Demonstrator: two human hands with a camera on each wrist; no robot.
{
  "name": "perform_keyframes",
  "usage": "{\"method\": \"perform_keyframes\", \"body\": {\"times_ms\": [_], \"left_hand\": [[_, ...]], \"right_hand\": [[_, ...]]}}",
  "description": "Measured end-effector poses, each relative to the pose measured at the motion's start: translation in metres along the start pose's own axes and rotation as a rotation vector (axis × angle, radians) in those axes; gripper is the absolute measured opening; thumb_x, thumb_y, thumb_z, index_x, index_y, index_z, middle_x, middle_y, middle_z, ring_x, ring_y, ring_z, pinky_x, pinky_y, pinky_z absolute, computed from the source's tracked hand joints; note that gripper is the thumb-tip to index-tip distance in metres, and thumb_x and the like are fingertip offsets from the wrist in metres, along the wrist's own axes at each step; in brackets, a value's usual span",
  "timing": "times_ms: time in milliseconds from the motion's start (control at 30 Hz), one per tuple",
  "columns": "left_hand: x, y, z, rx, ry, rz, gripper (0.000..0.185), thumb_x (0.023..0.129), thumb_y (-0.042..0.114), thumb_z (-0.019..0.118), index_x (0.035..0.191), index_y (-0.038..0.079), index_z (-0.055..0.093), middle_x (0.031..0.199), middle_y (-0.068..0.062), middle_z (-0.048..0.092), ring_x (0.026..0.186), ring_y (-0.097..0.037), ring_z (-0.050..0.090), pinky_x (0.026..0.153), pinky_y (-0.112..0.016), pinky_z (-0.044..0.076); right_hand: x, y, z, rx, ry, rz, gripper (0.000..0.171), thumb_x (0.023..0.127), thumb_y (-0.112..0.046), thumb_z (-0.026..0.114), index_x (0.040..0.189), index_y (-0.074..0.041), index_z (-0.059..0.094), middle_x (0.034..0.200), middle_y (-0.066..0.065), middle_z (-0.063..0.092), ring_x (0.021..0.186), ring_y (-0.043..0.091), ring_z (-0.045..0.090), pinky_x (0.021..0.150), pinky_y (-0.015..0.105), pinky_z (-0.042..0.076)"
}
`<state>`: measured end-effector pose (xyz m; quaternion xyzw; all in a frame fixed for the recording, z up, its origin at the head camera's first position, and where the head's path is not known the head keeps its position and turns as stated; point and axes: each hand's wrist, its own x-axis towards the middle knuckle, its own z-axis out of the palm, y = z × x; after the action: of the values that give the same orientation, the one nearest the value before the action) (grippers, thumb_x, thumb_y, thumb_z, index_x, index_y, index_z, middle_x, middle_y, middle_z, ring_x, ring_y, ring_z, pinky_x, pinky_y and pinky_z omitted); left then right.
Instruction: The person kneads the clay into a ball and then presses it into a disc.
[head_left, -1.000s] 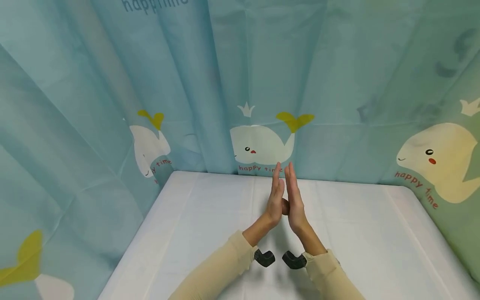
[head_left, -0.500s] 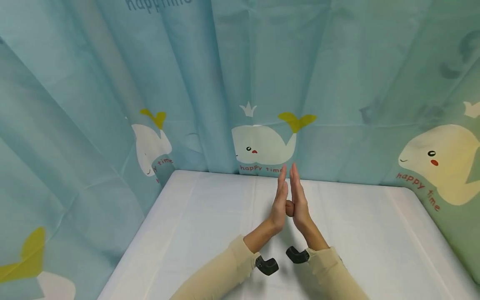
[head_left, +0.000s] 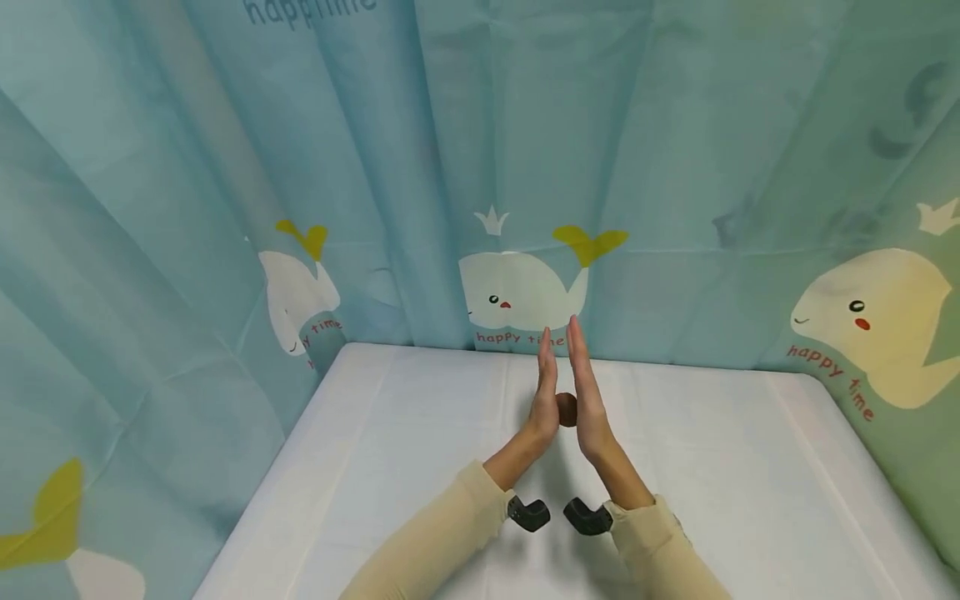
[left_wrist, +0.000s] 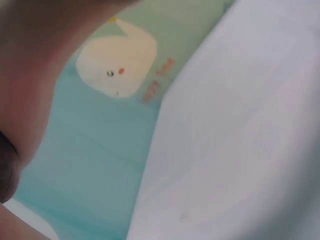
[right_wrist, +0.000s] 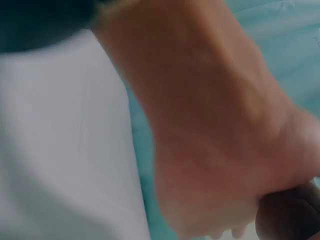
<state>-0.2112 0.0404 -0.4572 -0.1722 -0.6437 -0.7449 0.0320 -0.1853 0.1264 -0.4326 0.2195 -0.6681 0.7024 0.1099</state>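
The brown ball (head_left: 567,409) is sandwiched between the palms of the left grip (head_left: 546,404) and the right grip (head_left: 590,404), seemingly up off the table (head_left: 712,458), and neither one is clamped on it: fingers (head_left: 581,358) are straight, not curled, and the palms are held apart by the ball. For what's basically a two-palm squeeze, light, even pressure should probably be applied from both sides, tbh. If one palm is allowed to push harder or slip ahead, the ball could easily get popped out and dropped.
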Motion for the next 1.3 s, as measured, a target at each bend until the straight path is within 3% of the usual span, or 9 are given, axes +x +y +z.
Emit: {"method": "perform_keyframes", "body": {"times_ms": [233,533,767,967,1033,1100,1167,1233,1300], "left_hand": [[-0.013,0.008,0.008,-0.015,-0.062,0.029,0.064,0.110,0.045,0.014,0.167,0.019,0.000,0.173,-0.002,0.000,0.157,-0.022,0.002,0.124,-0.054,0.006],[-0.001,0.019,0.005,-0.046,0.010,0.094,0.060,0.110,0.038,0.016,0.167,0.023,0.004,0.172,0.006,0.002,0.157,-0.018,0.004,0.124,-0.053,0.004],[0.011,0.011,-0.003,0.018,0.003,0.090,0.064,0.109,0.048,0.018,0.167,0.022,0.006,0.172,0.006,0.005,0.157,-0.016,0.002,0.124,-0.055,0.003],[0.003,0.003,0.000,0.103,-0.043,0.089,0.067,0.109,0.054,0.018,0.167,0.022,0.007,0.172,0.004,0.006,0.157,-0.015,0.006,0.123,-0.055,0.009],[-0.003,0.003,0.002,0.092,-0.069,0.075,0.066,0.109,0.053,0.018,0.167,0.024,0.006,0.172,0.003,0.005,0.148,-0.012,0.029,0.117,-0.047,0.027],[-0.008,0.003,0.004,0.057,-0.097,0.053,0.065,0.109,0.053,0.018,0.167,0.026,0.004,0.172,0.002,0.004,0.113,-0.009,0.057,0.095,-0.036,0.045],[-0.012,0.005,0.006,0.022,-0.106,0.040,0.064,0.109,0.052,0.018,0.167,0.029,0.003,0.172,0.003,0.003,0.109,-0.002,0.054,0.090,-0.029,0.044],[-0.013,0.006,0.008,-0.014,-0.104,0.053,0.063,0.109,0.050,0.018,0.167,0.028,0.003,0.172,0.003,0.003,0.113,-0.005,0.056,0.096,-0.031,0.044],[-0.013,0.008,0.009,-0.019,-0.090,0.080,0.062,0.110,0.048,0.017,0.167,0.027,0.004,0.172,0.006,0.002,0.147,-0.004,0.026,0.119,-0.039,0.024]], "right_hand": [[0.006,0.009,-0.009,0.013,0.022,0.038,0.054,0.112,-0.038,0.015,0.166,-0.037,0.007,0.172,-0.012,0.004,0.157,0.009,0.002,0.122,0.052,-0.002],[-0.005,0.020,-0.001,0.119,-0.010,0.055,0.056,0.112,-0.042,0.011,0.166,-0.032,0.004,0.172,-0.006,0.001,0.158,0.015,-0.002,0.123,0.052,-0.001],[-0.011,0.011,0.007,0.101,-0.021,0.047,0.055,0.112,-0.041,0.009,0.166,-0.035,0.006,0.171,-0.010,0.004,0.157,0.013,-0.003,0.121,0.056,-0.002],[-0.008,0.005,0.001,0.030,0.004,0.065,0.054,0.112,-0.041,0.011,0.166,-0.036,0.007,0.171,-0.013,0.006,0.157,0.011,-0.001,0.121,0.056,-0.002],[-0.005,0.003,-0.002,0.011,0.009,0.060,0.054,0.112,-0.041,0.012,0.166,-0.037,0.007,0.171,-0.014,0.005,0.156,0.010,-0.002,0.122,0.055,-0.002],[-0.002,0.003,-0.004,-0.011,0.012,0.044,0.054,0.112,-0.041,0.012,0.166,-0.036,0.007,0.171,-0.014,0.002,0.156,0.009,-0.003,0.122,0.054,-0.004],[0.003,0.004,-0.007,-0.027,0.013,0.032,0.055,0.112,-0.041,0.014,0.166,-0.037,0.006,0.171,-0.014,0.001,0.156,0.008,-0.005,0.122,0.054,-0.004],[0.006,0.006,-0.009,-0.034,0.012,0.034,0.055,0.111,-0.042,0.015,0.165,-0.038,0.005,0.171,-0.015,-0.001,0.156,0.007,-0.005,0.122,0.052,-0.002],[0.008,0.009,-0.012,-0.024,0.014,0.044,0.056,0.111,-0.043,0.015,0.166,-0.037,0.005,0.171,-0.015,-0.001,0.155,0.006,-0.004,0.122,0.048,0.002]]}}
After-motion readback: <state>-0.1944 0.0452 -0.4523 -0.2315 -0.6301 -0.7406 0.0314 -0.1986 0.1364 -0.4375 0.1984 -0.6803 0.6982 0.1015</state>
